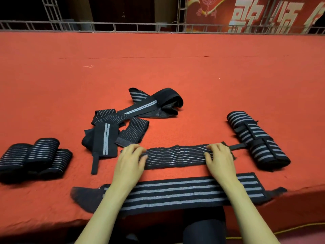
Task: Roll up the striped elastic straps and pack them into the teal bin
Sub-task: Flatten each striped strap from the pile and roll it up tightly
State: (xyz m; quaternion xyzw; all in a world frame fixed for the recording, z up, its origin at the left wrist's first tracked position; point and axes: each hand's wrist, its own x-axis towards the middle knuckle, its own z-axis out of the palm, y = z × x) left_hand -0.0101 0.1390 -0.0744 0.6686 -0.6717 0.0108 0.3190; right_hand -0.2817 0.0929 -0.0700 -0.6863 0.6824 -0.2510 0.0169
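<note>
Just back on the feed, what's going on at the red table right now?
A person's left hand and right hand curl over the two ends of a thin-striped strap lying flat on the red table. A wide-striped strap lies flat nearer the edge. Three rolled straps sit at left, a rolled bundle at right; a loose pile waits behind. No teal bin is in view.

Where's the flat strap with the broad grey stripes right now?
Head view: the broad-striped strap lies flat along the near edge of the red surface, under both forearms, just nearer than the thin-striped strap.
</note>
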